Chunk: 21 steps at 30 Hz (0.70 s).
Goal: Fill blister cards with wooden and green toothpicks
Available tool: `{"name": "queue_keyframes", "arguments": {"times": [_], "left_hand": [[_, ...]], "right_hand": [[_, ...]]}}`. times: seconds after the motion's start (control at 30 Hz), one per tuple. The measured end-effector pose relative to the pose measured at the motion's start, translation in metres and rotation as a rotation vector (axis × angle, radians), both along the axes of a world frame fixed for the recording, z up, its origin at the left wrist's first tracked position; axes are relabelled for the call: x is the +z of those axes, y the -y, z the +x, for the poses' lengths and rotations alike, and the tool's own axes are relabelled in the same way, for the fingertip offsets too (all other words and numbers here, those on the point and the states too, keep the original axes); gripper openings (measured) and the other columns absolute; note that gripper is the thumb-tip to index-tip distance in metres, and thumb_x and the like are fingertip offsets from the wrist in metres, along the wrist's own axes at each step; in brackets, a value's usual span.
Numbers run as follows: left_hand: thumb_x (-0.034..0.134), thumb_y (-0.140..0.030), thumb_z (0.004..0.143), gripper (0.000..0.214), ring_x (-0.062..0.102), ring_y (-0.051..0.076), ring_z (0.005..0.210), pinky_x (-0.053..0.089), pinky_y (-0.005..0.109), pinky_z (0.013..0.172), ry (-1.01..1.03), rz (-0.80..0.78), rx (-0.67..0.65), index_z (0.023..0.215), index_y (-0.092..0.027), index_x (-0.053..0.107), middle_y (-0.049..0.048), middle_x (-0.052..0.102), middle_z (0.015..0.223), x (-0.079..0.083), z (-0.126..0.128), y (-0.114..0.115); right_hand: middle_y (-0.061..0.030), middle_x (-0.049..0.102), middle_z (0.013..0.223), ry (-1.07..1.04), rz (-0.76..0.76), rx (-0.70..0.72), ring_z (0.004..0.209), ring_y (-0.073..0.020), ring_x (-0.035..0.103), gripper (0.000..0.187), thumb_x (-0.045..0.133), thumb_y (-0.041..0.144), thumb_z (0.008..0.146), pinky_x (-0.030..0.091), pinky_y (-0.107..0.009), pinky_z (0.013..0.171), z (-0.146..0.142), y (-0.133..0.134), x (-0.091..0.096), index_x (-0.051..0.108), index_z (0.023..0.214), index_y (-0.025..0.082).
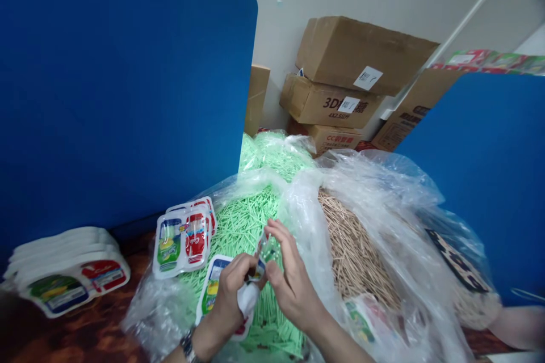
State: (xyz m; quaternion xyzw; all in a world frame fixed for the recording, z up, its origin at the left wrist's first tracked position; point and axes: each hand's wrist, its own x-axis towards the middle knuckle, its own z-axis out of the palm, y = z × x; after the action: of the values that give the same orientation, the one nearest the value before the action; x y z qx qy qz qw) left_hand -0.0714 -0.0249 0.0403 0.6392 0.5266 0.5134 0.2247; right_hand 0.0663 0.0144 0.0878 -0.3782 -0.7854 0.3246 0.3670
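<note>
Here, closest to me, my left hand (230,289), a watch at its wrist, has its grip closed on a white moulded plastic blister tray with a printed blue and green label (208,295); the hand covers most of the tray, so I can't make out all its pockets. My right hand (289,283) meets it, fingertips pinched together on a small clear plastic piece (266,249) held over the tray. That piece is too small and glossy for me to say what it is. Both hands work above a heap of pale green sticks (242,221) lying in a crumpled clear plastic bag (374,193).

Just left, two more filled blister trays with green and red labels (184,241) rest on the bag's edge. Further left, a stack of the same white trays (63,278) sits on the dark brown bench (85,334), cut off by the frame edge.

To the right, inside the bag, lies a mound of tan wooden sticks (353,249), partly veiled by plastic. Blue partition panels (119,85) stand on both sides. Beyond, brown cardboard boxes (353,74) are stacked against the wall, their printing only partly readable.
</note>
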Motion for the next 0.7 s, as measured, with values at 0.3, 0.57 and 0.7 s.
{"name": "queue_keyframes", "arguments": {"times": [0.3, 0.57, 0.7], "left_hand": [[0.058, -0.016, 0.085, 0.015, 0.048, 0.013, 0.061, 0.038, 0.024, 0.059, -0.044, -0.02, -0.065, 0.073, -0.02, 0.05, -0.003, 0.051, 0.067, -0.008, -0.006, -0.004], [0.064, -0.025, 0.081, 0.009, 0.058, 0.018, 0.065, 0.046, 0.028, 0.063, 0.143, -0.144, -0.092, 0.085, -0.018, 0.066, 0.0018, 0.066, 0.072, -0.012, -0.009, -0.003], [0.065, -0.035, 0.081, 0.025, 0.067, 0.023, 0.084, 0.052, 0.032, 0.078, 0.536, -0.332, -0.082, 0.097, -0.017, 0.069, 0.0074, 0.075, 0.091, -0.013, -0.005, -0.004]], "right_hand": [[-0.0065, 0.051, 0.138, 0.208, 0.533, 0.106, 0.133, -0.0287, 0.04, 0.056, 0.05, 0.021, 0.091, 0.018, -0.06, 0.112, 0.021, -0.01, 0.011, 0.033, 0.143, 0.033], [-0.0061, 0.051, 0.139, 0.131, 0.332, 0.176, 0.132, -0.0259, 0.041, 0.054, 0.049, 0.027, 0.094, 0.022, -0.057, 0.112, 0.029, -0.02, 0.01, 0.031, 0.144, 0.033], [-0.012, 0.052, 0.135, -0.131, -0.144, 0.054, 0.124, -0.0263, 0.049, 0.054, 0.056, 0.039, 0.089, 0.043, -0.044, 0.1, 0.038, -0.036, -0.006, 0.039, 0.138, 0.024]]}}
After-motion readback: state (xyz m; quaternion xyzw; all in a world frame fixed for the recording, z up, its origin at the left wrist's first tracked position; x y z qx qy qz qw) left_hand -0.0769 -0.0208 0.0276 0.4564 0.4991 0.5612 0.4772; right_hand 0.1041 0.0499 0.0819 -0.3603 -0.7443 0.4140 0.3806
